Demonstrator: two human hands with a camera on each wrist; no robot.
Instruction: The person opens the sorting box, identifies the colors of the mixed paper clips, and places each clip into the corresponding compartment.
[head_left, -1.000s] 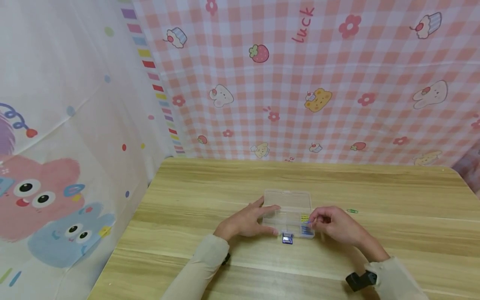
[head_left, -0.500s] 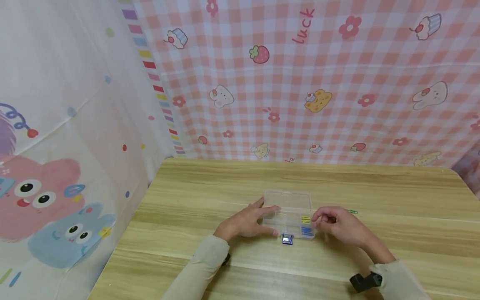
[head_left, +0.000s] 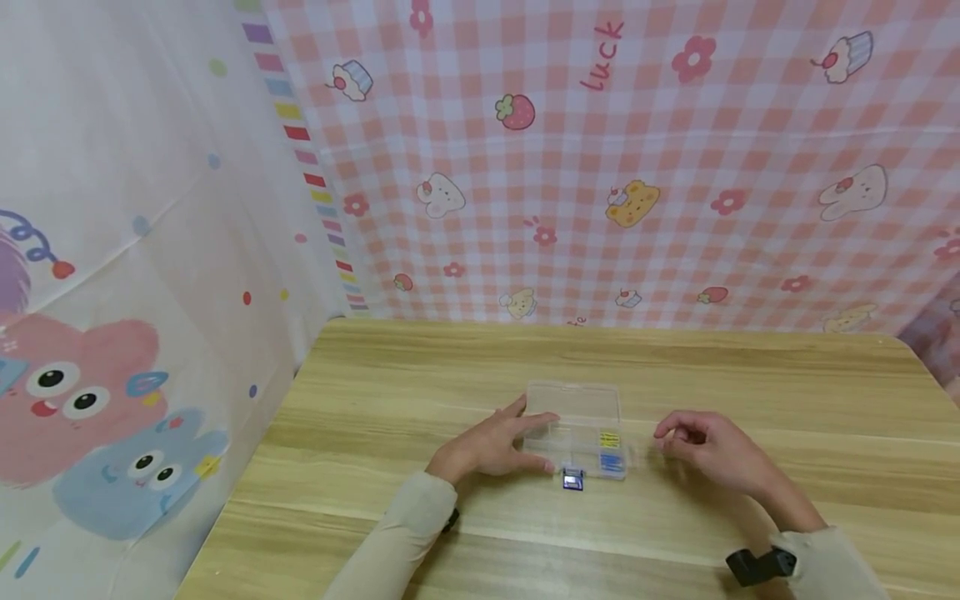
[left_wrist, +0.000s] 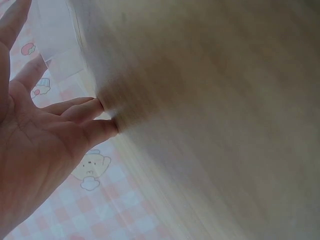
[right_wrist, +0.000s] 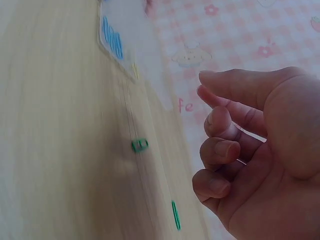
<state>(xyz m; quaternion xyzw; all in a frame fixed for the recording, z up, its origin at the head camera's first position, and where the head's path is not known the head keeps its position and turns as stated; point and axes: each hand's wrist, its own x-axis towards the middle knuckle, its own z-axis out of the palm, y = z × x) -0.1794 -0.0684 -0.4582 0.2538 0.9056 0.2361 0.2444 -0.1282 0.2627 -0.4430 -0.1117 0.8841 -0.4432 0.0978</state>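
Observation:
A clear plastic compartment box [head_left: 577, 467] lies on the table with its lid [head_left: 573, 402] raised at the back. Its right-hand compartments hold yellow paper clips [head_left: 609, 438] behind and blue paper clips [head_left: 611, 462] in front. My left hand [head_left: 491, 439] rests at the box's left side, fingers spread and mostly straight. To the right of the box, my right hand [head_left: 708, 450] hovers with loosely curled fingers; nothing shows between thumb and forefinger. In the right wrist view, green paper clips [right_wrist: 176, 215] lie on the table beneath this hand, which hides them from the head view.
A small blue-edged square piece [head_left: 573, 479] sits at the box's front edge. The wood-grain table [head_left: 420, 367] meets a pink checked cloth [head_left: 480, 242] at the back and a white printed cloth [head_left: 225, 350] on the left.
My right hand has drawn away from the box's right compartments toward the right, over the spot where a green paper clip showed. The blue clips lie fully in sight. My left hand stays put.

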